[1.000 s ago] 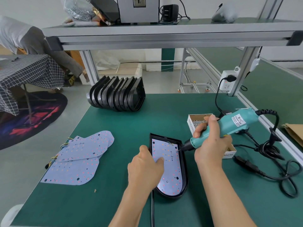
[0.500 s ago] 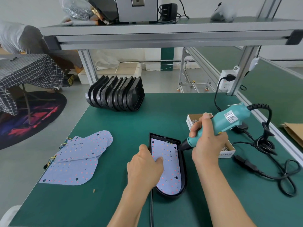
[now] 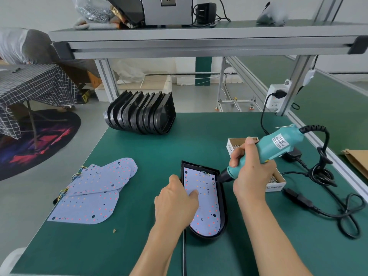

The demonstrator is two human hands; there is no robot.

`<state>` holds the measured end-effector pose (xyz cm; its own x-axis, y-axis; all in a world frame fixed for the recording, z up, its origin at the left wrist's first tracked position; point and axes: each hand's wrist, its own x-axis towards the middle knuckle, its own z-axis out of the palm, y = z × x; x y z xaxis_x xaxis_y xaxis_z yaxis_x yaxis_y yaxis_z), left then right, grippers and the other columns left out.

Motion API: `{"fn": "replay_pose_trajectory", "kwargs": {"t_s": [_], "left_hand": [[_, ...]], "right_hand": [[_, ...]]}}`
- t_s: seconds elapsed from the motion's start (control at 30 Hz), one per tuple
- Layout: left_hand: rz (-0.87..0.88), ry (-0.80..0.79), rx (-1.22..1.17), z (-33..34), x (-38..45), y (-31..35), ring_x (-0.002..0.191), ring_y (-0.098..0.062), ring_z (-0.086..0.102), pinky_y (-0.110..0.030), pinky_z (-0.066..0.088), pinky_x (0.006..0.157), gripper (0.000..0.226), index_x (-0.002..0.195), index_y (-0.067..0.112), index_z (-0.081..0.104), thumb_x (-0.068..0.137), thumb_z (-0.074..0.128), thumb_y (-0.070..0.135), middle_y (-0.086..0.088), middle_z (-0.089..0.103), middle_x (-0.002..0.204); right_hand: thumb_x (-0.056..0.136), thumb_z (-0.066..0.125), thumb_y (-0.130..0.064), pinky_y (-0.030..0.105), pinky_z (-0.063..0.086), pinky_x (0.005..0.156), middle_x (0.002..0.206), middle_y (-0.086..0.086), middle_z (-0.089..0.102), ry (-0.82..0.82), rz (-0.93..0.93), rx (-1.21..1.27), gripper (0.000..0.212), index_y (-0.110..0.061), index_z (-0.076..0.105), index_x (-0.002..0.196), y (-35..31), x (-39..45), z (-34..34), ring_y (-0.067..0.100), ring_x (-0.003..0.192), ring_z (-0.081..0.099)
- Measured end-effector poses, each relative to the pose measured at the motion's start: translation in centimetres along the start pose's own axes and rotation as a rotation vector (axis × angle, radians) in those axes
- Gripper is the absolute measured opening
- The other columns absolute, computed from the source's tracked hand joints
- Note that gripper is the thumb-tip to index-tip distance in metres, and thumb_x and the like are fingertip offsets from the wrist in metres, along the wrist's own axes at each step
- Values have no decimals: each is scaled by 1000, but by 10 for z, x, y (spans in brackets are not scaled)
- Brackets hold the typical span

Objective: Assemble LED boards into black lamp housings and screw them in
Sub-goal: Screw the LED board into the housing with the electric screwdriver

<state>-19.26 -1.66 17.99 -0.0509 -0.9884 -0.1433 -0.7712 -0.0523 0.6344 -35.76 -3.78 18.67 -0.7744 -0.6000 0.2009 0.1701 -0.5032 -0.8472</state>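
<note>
Near the worktop's (image 3: 139, 246) front edge, the left hand (image 3: 176, 206) is lying knuckles-up, fingers curled and pressing the LED board (image 3: 205, 204) flat inside the black housing (image 3: 223, 208). The right hand (image 3: 253, 176) is gripping the teal screwdriver (image 3: 272, 150), angled down-left, its bit meeting the pale, red-dotted board near the far right corner.

A green-topped desk (image 3: 139, 246) carries a row of black housings (image 3: 140, 113) near its far edge, loose LED boards (image 3: 95, 188) by the left edge, 1 housing (image 3: 224, 206) near the middle, a screw box (image 3: 277, 181) and a coiled cable (image 3: 326, 176) toward the right edge.
</note>
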Motion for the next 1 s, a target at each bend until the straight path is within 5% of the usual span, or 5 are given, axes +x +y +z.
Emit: {"fn": "replay_pose_trajectory", "kwargs": {"t_s": [0.5, 1.0], "left_hand": [[-3, 20, -17, 1, 1, -2, 69, -13, 48, -41, 47, 83, 38, 83, 20, 32, 97, 62, 40, 5, 54, 77], [4, 18, -15, 3, 2, -2, 81, -24, 56, -43, 49, 89, 33, 94, 16, 40, 97, 62, 40, 5, 55, 81]], "right_hand": [[88, 68, -33, 26, 42, 49, 61, 9, 61, -53, 19, -6, 24, -14, 57, 77, -2, -2, 0, 23, 44, 44], [87, 68, -31, 24, 42, 49, 59, 7, 60, -48, 31, 22, 24, -13, 55, 79, -3, 0, -2, 22, 43, 43]]}}
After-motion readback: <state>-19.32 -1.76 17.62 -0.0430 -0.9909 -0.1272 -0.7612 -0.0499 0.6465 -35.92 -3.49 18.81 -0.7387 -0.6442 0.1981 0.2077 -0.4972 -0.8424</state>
